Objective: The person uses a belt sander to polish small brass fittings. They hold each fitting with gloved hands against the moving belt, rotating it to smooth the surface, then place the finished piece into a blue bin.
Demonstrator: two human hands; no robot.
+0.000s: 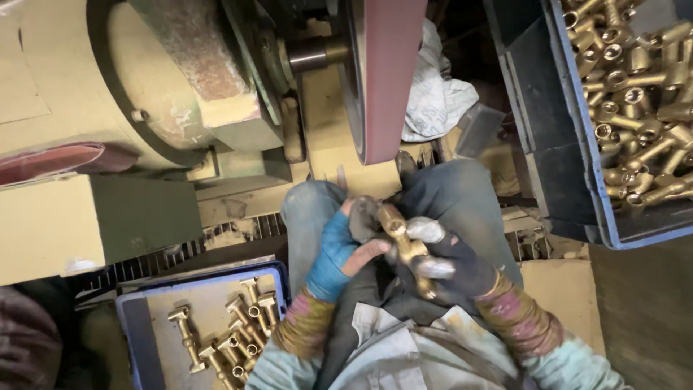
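Brass fitting [406, 245] is being gripped by both hands: right hand [451, 263] is closing around it, left hand [346, 249] is pinching its end at 9 o'clock, below the sanding belt [386, 72].

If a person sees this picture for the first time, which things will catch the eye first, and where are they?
First, in the middle, the left hand and the right hand, both gloved, hold a brass fitting over the person's lap. Just above them stands the reddish sanding belt on its wheel. At the upper right a blue crate is heaped with similar brass parts, and a second blue crate at the lower left holds only a few.
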